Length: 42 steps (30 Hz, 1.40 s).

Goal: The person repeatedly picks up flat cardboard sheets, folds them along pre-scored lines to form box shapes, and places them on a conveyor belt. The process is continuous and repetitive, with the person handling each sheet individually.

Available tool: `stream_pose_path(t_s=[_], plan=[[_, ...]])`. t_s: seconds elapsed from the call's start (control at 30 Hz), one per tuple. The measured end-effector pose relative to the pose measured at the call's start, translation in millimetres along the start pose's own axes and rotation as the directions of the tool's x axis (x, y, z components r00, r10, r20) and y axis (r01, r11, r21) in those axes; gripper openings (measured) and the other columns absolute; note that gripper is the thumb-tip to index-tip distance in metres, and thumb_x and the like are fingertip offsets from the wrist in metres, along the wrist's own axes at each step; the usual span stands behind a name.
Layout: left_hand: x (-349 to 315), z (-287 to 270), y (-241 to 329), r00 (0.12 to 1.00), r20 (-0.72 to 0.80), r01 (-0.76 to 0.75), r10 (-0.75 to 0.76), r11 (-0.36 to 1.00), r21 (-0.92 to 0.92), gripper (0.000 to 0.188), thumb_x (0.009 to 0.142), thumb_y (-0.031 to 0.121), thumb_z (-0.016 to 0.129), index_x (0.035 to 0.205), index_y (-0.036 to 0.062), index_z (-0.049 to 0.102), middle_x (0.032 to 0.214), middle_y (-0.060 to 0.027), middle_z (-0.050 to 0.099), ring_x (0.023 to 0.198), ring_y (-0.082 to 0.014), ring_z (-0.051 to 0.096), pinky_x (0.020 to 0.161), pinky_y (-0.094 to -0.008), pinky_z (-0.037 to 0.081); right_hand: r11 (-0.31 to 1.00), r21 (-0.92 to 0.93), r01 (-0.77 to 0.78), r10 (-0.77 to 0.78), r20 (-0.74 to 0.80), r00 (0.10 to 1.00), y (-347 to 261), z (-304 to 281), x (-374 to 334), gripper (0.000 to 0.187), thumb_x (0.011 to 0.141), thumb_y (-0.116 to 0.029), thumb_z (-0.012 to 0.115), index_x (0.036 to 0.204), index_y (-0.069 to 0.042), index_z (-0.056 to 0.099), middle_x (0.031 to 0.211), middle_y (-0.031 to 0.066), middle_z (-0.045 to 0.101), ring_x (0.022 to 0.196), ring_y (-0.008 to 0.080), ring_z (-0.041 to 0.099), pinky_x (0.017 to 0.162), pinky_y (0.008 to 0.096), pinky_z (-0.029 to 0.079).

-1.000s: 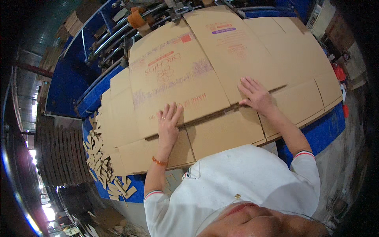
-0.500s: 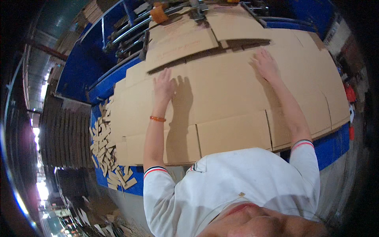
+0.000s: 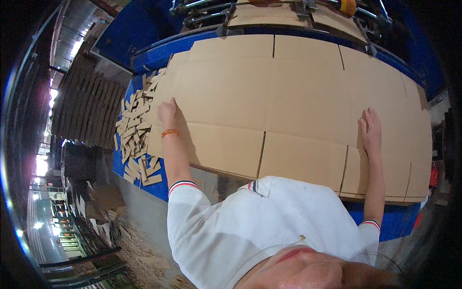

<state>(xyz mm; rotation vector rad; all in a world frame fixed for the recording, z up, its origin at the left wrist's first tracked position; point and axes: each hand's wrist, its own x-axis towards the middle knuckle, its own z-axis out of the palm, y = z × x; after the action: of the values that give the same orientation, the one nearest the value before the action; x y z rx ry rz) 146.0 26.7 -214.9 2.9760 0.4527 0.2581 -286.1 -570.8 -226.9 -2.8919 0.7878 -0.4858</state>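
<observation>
A wide, flat brown cardboard sheet (image 3: pixel 288 91) with creases and slots lies before me on a blue machine table. My left hand (image 3: pixel 167 111), an orange band on its wrist, is at the sheet's left side with its fingers curled in. Whether it pinches the edge is hidden. On the right part of the sheet my right hand (image 3: pixel 370 132) lies with fingers stretched out, holding nothing. Beyond the far edge, printed cardboard pieces (image 3: pixel 269 15) sit under the machine's metal rods and clamps.
Small cardboard offcuts (image 3: pixel 132 125) are heaped on the blue table (image 3: pixel 166 176) at the left. Blue machine panels (image 3: pixel 144 26) rise behind. Dark stacked sheets (image 3: pixel 86 106) stand farther left, and scraps (image 3: pixel 144 250) litter the floor at lower left.
The printed pieces no longer overlap the large sheet and lie farther back in the machine. My hands have drawn nearer to me and apart; the left one has curled. The view has shifted.
</observation>
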Motion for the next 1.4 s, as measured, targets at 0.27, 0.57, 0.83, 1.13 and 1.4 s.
stream_pose_path(t_s=[0.27, 0.57, 0.83, 1.13, 1.4], plan=[[4, -60, -2, 0.981, -0.107, -0.156, 0.161, 0.986, 0.05, 0.058, 0.075, 0.056, 0.069, 0.087, -0.001, 0.07, 0.091, -0.0213, 0.068, 0.089, -0.0342, 0.066, 0.077, -0.0448, 0.052, 0.999, 0.029, -0.017, 0.018, -0.028, 0.999, 5, 3, -7, 0.043, 0.095, -0.027, 0.049, 0.133, -0.007, 0.048, 0.141, 0.0108, 0.044, 0.134, 0.0289, 0.035, 0.111, 0.0413, 0.028], [2, -193, 9, 0.896, -0.036, -0.445, 0.443, 0.89, -0.105, 0.056, 0.072, 0.048, 0.075, 0.096, -0.0021, 0.067, 0.096, -0.0195, 0.068, 0.086, -0.0331, 0.066, 0.078, -0.0397, 0.05, 1.0, 0.027, 0.011, -0.011, 0.022, 1.0, 0, -16, -30, 0.044, 0.095, -0.027, 0.05, 0.133, -0.006, 0.048, 0.142, 0.0139, 0.042, 0.135, 0.0298, 0.034, 0.112, 0.0421, 0.027], [-220, -227, -4, 0.469, -0.322, 0.497, 0.823, -0.547, -0.674, 0.083, 0.083, 0.046, 0.064, 0.141, -0.0036, 0.031, 0.142, -0.0221, 0.037, 0.129, -0.0316, 0.04, 0.106, -0.0409, 0.035, 0.913, 0.199, -0.356, 0.365, -0.011, 0.931, 13, -44, -118, 0.048, 0.093, -0.027, 0.053, 0.133, -0.002, 0.046, 0.141, 0.0188, 0.042, 0.134, 0.034, 0.034, 0.111, 0.0423, 0.026], [-163, -133, -70, 0.925, 0.003, -0.148, 0.379, 0.37, -0.917, 0.063, 0.081, 0.016, 0.07, 0.132, -0.0073, 0.041, 0.126, -0.0179, 0.051, 0.112, -0.0268, 0.051, 0.098, -0.0376, 0.04, 0.085, 0.99, -0.109, 0.976, -0.061, 0.209, 299, -44, -289, 0.046, 0.089, -0.025, 0.058, 0.125, 0.003, 0.05, 0.126, 0.0178, 0.054, 0.118, 0.0304, 0.051, 0.097, 0.0434, 0.043], [-127, -149, -35, 0.908, -0.16, -0.354, 0.387, 0.502, -0.789, 0.042, 0.086, 0.018, 0.068, 0.116, -0.007, 0.054, 0.109, -0.0135, 0.061, 0.097, -0.0214, 0.058, 0.087, -0.034, 0.046, 0.009, 0.946, 0.325, 0.99, -0.053, 0.129, 121, -48, -231, 0.038, 0.095, -0.021, 0.051, 0.129, -0.003, 0.048, 0.128, 0.0144, 0.054, 0.113, 0.0306, 0.053, 0.094, 0.0455, 0.045]])
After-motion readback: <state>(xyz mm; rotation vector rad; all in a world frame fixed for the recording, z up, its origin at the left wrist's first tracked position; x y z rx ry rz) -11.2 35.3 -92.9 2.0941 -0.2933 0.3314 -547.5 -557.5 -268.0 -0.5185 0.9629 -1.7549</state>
